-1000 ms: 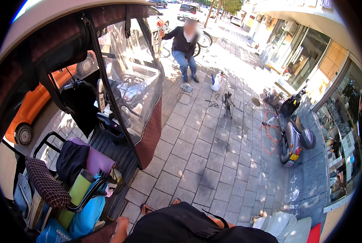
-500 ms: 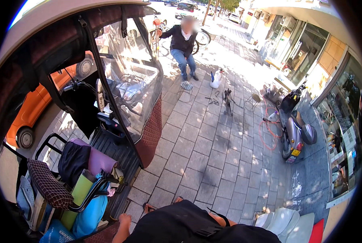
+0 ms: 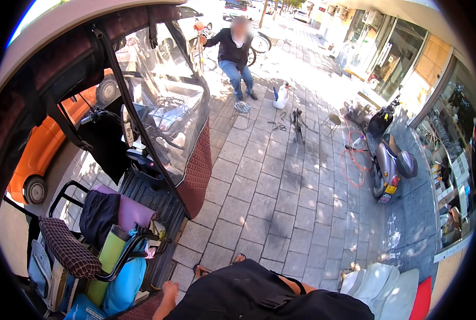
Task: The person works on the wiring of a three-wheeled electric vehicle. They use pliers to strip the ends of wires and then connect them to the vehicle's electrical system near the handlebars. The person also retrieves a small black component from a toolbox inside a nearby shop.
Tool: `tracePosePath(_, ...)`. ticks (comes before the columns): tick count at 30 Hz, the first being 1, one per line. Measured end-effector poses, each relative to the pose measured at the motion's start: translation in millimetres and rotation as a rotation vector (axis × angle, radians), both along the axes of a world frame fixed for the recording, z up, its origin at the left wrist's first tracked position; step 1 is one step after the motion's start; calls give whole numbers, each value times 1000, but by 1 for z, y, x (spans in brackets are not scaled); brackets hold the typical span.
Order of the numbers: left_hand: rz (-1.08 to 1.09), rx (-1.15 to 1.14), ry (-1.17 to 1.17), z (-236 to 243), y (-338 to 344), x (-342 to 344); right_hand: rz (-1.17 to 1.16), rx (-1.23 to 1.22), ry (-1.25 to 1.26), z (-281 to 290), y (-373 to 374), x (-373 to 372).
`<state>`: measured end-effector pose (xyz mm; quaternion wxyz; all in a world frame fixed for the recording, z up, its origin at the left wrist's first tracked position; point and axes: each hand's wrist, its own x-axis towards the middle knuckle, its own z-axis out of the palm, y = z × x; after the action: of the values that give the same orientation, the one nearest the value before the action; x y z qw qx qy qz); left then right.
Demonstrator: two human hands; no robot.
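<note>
Dark red is the quilted lower side of the covered vehicle (image 3: 196,160), which stands at the left of the person. The left hand (image 3: 170,290) is low, just beside the rear corner of this vehicle. Its fingers are partly bent inward, not stretched; I cannot tell if they have hold of something or touch the edge. The right hand is out of view, so the state of its fingers cannot be told.

Inside the vehicle, near the left hand, a bright blue bag (image 3: 125,282) leans beside a green roll (image 3: 109,245). Behind them lie a purple roll (image 3: 136,213) and a black cloth (image 3: 100,212), and a checked brown cushion (image 3: 68,247) rests to their left.

Farther ahead on the grey pavement (image 3: 248,186), another person (image 3: 232,50) in blue trousers is in a sitting posture, with one arm reaching toward an upright pole. A small round stool (image 3: 242,107) is near this person's feet, and a white container (image 3: 281,97) stands to its right. By the wall, a purple-grey scooter (image 3: 388,170) is parked.
</note>
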<state>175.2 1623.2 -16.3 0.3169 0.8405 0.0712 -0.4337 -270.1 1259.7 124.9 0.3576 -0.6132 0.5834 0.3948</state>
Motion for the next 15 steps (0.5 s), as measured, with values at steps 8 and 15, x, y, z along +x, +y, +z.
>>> tracePosePath(8,-155,-1,-68,19,-10,5,-42,9,12,-5,18,-7)
tracePosePath(15,-192,3,-94,24,-20,4,-70,9,-14,-15,25,10)
